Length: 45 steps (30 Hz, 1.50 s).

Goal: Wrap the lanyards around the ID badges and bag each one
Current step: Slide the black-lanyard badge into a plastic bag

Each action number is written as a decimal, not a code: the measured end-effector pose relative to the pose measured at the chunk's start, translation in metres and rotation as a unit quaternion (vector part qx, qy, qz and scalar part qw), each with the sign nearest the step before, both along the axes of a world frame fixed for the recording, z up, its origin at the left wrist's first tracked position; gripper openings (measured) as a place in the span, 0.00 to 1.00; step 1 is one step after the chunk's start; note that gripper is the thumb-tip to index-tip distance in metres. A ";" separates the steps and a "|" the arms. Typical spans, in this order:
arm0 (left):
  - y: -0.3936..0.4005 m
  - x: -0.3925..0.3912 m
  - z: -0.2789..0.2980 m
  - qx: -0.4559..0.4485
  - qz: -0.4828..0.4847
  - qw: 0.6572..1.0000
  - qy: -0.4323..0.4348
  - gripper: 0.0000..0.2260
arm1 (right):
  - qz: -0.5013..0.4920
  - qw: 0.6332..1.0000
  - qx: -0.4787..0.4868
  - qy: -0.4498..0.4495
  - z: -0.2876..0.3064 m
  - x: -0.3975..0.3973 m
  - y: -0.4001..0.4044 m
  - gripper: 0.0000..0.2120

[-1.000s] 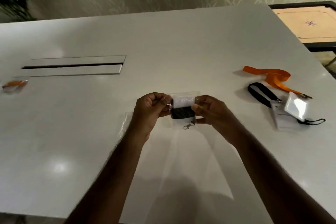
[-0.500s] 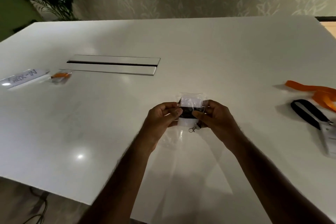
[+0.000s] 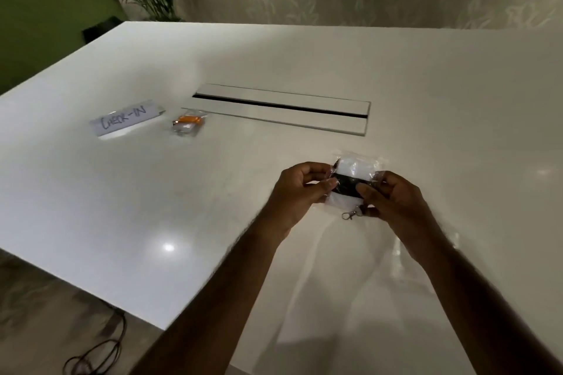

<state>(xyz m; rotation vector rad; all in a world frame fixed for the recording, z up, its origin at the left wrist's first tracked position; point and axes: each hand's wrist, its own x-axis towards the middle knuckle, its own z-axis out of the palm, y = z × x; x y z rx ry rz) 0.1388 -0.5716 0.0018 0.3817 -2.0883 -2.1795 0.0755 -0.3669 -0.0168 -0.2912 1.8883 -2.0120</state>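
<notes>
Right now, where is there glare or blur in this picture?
Head view: a lamp's glare spot on the table near its front edge; the arms' edges are smeared by motion; the table's edges bow from the wide lens; the sign reads softly.

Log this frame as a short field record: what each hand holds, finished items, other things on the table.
left hand: pinches left edge of clear bag
right hand: pinches right edge of the bag
held item: badge wrapped in black lanyard, metal clip hanging below
finished: bagged orange-lanyard badge
other: CHECK-IN sign, on white table
</notes>
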 end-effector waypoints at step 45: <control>-0.392 -0.121 -0.012 -0.417 0.100 0.893 -0.135 0.12 | 0.119 0.988 0.044 -0.090 -0.027 -0.099 -0.392 0.10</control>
